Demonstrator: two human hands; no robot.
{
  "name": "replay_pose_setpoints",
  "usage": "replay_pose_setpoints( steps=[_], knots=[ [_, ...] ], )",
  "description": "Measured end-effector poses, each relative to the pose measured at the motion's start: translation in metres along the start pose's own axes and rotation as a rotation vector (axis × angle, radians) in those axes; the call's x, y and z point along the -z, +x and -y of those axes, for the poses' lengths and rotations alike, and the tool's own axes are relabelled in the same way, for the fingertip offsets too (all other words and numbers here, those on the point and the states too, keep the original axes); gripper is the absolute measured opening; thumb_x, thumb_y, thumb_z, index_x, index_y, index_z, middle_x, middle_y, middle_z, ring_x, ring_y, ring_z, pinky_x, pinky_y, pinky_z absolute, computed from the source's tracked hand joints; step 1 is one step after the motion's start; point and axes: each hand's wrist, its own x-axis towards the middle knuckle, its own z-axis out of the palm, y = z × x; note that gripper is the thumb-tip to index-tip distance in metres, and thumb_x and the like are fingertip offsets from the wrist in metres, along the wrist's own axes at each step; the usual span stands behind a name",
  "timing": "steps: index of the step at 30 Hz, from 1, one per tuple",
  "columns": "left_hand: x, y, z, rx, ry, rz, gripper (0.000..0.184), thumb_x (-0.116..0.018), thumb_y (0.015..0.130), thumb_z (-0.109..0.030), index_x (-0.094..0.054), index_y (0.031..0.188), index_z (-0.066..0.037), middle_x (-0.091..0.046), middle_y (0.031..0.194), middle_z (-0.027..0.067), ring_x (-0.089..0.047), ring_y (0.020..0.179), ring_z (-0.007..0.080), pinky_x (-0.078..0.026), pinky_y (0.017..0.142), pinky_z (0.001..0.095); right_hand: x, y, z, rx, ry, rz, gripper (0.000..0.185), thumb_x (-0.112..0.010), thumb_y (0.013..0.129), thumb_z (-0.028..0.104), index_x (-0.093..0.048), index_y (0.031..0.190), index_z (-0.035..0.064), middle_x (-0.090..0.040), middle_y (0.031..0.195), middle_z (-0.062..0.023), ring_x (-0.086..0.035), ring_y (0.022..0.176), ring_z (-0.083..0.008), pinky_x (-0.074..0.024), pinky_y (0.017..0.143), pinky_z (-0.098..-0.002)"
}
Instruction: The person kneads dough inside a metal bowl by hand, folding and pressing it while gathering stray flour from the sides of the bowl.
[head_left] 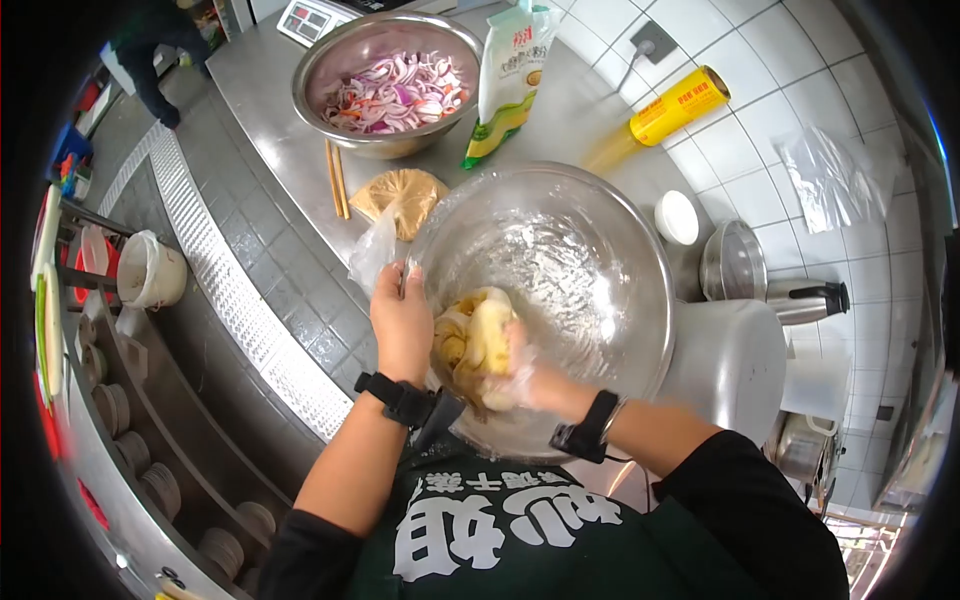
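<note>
A large stainless steel mixing bowl sits in front of me, its inside dusted and smeared with white powder. My left hand grips the bowl's left rim, thumb up along the edge. Inside, toward the near left, lies a pile of pale yellow, slick-looking food pieces whose exact kind I cannot make out. My right hand, in a thin clear plastic glove, is blurred by motion. Its fingers curl against the right side of the pile. A tied clear bag of tan powder touches the bowl's far left side.
Behind stand a steel bowl of sliced red onion, a green-and-white flour packet and a yellow film roll. Chopsticks lie left. A white cup, strainer and upturned pot are right. A person stands far left.
</note>
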Motion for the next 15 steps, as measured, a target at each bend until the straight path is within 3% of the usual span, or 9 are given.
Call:
replay_pose_setpoints(
  steps=[2,3,6,7,10,11,14,15],
  knots=[
    [0.0,0.002,0.004,-0.006,0.003,0.006,0.031,-0.052,0.091,-0.013,-0.053,0.113,0.009,-0.063,0.101,0.0198,-0.06,0.092,0.0231,-0.045,0.083,0.0317,-0.006,-0.004,0.033,0.072,-0.8,0.097,0.064,-0.059,0.083,0.023,-0.024,0.133,0.0016,-0.055,0.109,-0.0301,-0.061,0.076,-0.044,-0.0512,0.068,-0.0477],
    [-0.001,0.001,0.001,-0.017,0.014,-0.005,0.032,-0.052,0.091,-0.014,-0.053,0.114,0.009,-0.063,0.101,0.021,-0.06,0.094,0.0234,-0.045,0.083,0.032,-0.012,0.007,0.038,-0.019,-0.947,0.138,0.063,-0.055,0.08,0.017,-0.027,0.135,0.0013,-0.061,0.096,-0.0263,-0.06,0.08,-0.0432,-0.0482,0.066,-0.0466],
    [0.0,0.0,-0.009,0.011,0.049,-0.012,0.033,-0.052,0.091,-0.014,-0.052,0.116,0.009,-0.063,0.104,0.0219,-0.06,0.095,0.0237,-0.045,0.084,0.032,-0.015,0.032,0.031,0.02,-0.971,0.062,0.04,-0.054,0.08,0.012,-0.05,0.115,-0.005,-0.062,0.074,-0.0226,-0.061,0.075,-0.0409,-0.0472,0.066,-0.0483],
    [0.0,0.001,-0.005,0.0,0.062,-0.022,0.033,-0.052,0.091,-0.014,-0.052,0.116,0.009,-0.063,0.104,0.0219,-0.06,0.095,0.0237,-0.045,0.084,0.0319,-0.004,0.037,0.038,0.219,-1.138,0.236,0.023,-0.056,0.079,0.016,-0.067,0.089,-0.0022,-0.063,0.072,-0.0211,-0.062,0.073,-0.0384,-0.0479,0.064,-0.0467],
    [-0.001,0.003,0.003,-0.038,0.078,-0.026,0.033,-0.053,0.091,-0.014,-0.052,0.115,0.009,-0.063,0.103,0.0219,-0.06,0.095,0.0236,-0.045,0.083,0.0317,-0.013,0.044,0.051,-0.118,-0.756,-0.05,0.025,-0.057,0.08,0.019,-0.067,0.066,0.0003,-0.062,0.069,-0.0201,-0.062,0.07,-0.0377,-0.0486,0.061,-0.0425],
    [0.0,0.002,0.002,-0.037,0.072,-0.014,0.033,-0.053,0.091,-0.014,-0.053,0.115,0.009,-0.063,0.102,0.0217,-0.061,0.094,0.0236,-0.045,0.083,0.0317,-0.017,0.051,0.041,-0.189,-0.778,-0.101,0.025,-0.059,0.08,0.022,-0.066,0.067,0.0011,-0.063,0.069,-0.0197,-0.061,0.067,-0.0373,-0.0488,0.061,-0.0398],
    [0.001,0.007,0.005,-0.055,0.036,0.004,0.033,-0.054,0.09,-0.014,-0.053,0.114,0.008,-0.063,0.099,0.0211,-0.061,0.091,0.0239,-0.046,0.082,0.0319,0.002,0.056,0.031,0.12,-1.139,0.301,0.03,-0.059,0.082,0.026,-0.064,0.068,-0.0008,-0.062,0.073,-0.0231,-0.061,0.07,-0.0379,-0.0489,0.064,-0.0409],
    [0.002,0.006,0.008,-0.046,0.025,0.008,0.032,-0.055,0.09,-0.014,-0.054,0.113,0.008,-0.063,0.099,0.0209,-0.061,0.09,0.0241,-0.046,0.081,0.032,0.019,0.058,0.019,0.104,-1.071,0.392,0.034,-0.059,0.084,0.032,-0.063,0.081,-0.002,-0.064,0.087,-0.0221,-0.062,0.077,-0.0329,-0.0488,0.069,-0.0413]
  ],
)
